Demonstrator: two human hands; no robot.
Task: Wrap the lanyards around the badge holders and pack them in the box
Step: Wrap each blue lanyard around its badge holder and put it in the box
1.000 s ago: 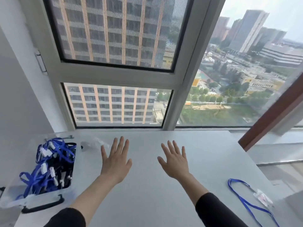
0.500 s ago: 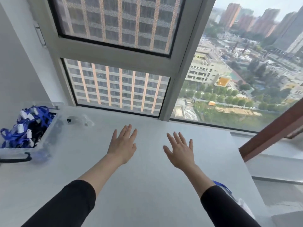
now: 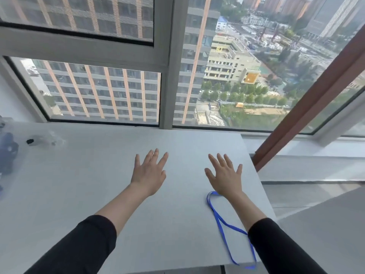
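— What is seen of the surface and the room?

— A pale grey desk (image 3: 79, 194) is set against a wide window (image 3: 102, 91) framed in grey. A white wall is glimpsed at the far left. Tall buildings, trees and streets are seen far below through the glass. At the right, a brown beam (image 3: 316, 91) is slanted across the panes.

— What can be counted, from the left?

— One box (image 3: 6, 151) is cut by the left edge. One clear plastic item (image 3: 45, 138) with a black spot is lying near it, towards the window. Two hands are held out over the middle of the desk, well apart. The left hand (image 3: 148, 176) and the right hand (image 3: 225, 179) are both turned palm down with the fingers spread, and nothing is gripped by either. Two black sleeves are pushed back from the forearms. One blue lanyard (image 3: 218, 219) is laid in a crossed loop just beside the right wrist.

— What is hidden or unclear?

— Only a blurred sliver of the box is shown; dark blue shapes are made out inside, nothing more. The clear item cannot be identified. Part of the lanyard is covered by the right forearm, and its near end is carried over the front edge of the desk. Whether a badge holder is attached cannot be told. Whether the desk is touched by the palms cannot be told either.
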